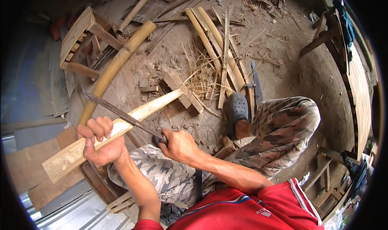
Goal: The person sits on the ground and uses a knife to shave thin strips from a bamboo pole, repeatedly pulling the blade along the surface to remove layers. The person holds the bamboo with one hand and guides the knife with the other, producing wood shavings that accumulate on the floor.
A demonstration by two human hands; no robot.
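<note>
A split bamboo slat (66,159), pale inner face up, slants from the lower left toward the middle of the head view. My left hand (101,143) is closed around it near its lower part. Its far end rests against rough wooden blocks (174,80) on the ground. My right hand (180,147) grips the handle of a long knife (125,116). The dark blade lies across the slat, just beyond my left hand, and its tip points to the upper left. Most of the handle is hidden in my fist.
Several split bamboo lengths (204,40) lie ahead, beside thin shavings (198,78). A hammer (250,85) and a flat dark blade (257,84) are near my shoe (237,112). A thick bamboo pole (117,66) leans by a wooden stool (74,38) at left.
</note>
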